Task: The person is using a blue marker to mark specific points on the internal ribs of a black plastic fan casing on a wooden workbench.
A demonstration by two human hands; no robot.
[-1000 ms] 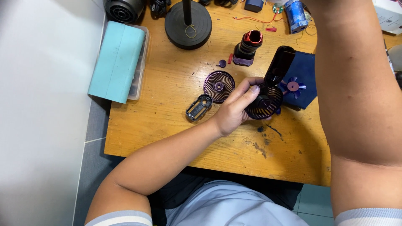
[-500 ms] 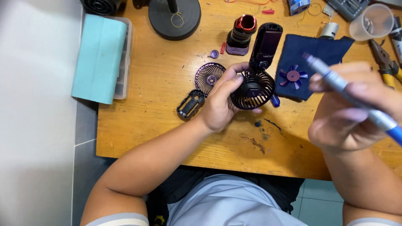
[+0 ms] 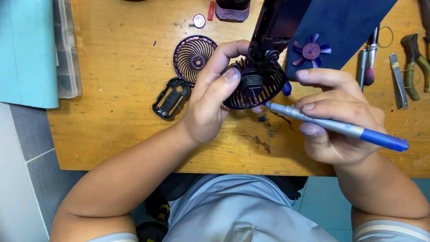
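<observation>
My left hand (image 3: 210, 105) grips the dark purple fan body (image 3: 257, 80) by its round rear grille, above the wooden table (image 3: 116, 121). My right hand (image 3: 338, 118) holds a grey and blue screwdriver (image 3: 336, 126) like a pen, its tip touching the lower edge of the grille. The fan's handle runs up toward the top of the view. A detached round front grille (image 3: 193, 56) lies flat just left of the fan. A small purple fan blade (image 3: 310, 50) rests on a dark blue cloth (image 3: 354, 22).
A black plastic cover (image 3: 171, 97) lies left of my left hand. A teal box (image 3: 27, 49) and clear case (image 3: 67, 54) sit at the left edge. A brush (image 3: 370, 67), tweezers (image 3: 397, 80) and green pliers (image 3: 414, 62) lie at the right. Small screws sit under the fan.
The view has closed in on the fan. My right hand came down from the right and brought the screwdriver tip to the grille. My left hand kept its hold on the fan.
</observation>
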